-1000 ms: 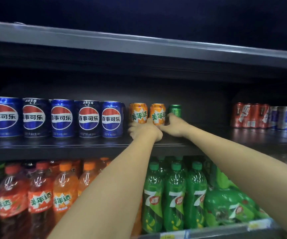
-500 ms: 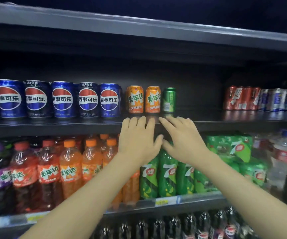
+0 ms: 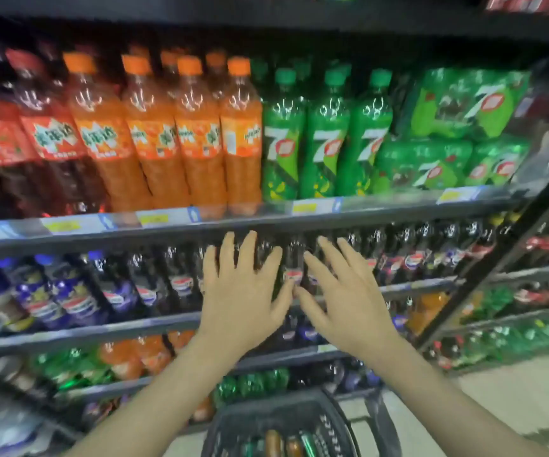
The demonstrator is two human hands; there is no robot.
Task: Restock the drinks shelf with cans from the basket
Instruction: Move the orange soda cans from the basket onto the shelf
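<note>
My left hand (image 3: 238,291) and my right hand (image 3: 342,291) hover side by side in mid-air with fingers spread, both empty, in front of a shelf of dark cola bottles (image 3: 174,285). Below them at the bottom edge stands a black basket (image 3: 286,413). Inside it lie several cans (image 3: 283,443), orange and green ones among them, partly cut off by the frame. The can shelf lies above the frame; only a sliver of red cans (image 3: 530,3) shows at the top right.
Orange soda bottles (image 3: 167,143) and green 7up bottles (image 3: 326,136) fill the shelf above my hands, with green 7up packs (image 3: 457,133) to the right. A black upright post (image 3: 497,258) slants at the right. Lower shelves hold more bottles. Pale floor (image 3: 514,400) lies at the lower right.
My view has dropped from the can shelf to the lower shelves and the basket. Both hands have left the orange cans on the shelf and come down, open and empty.
</note>
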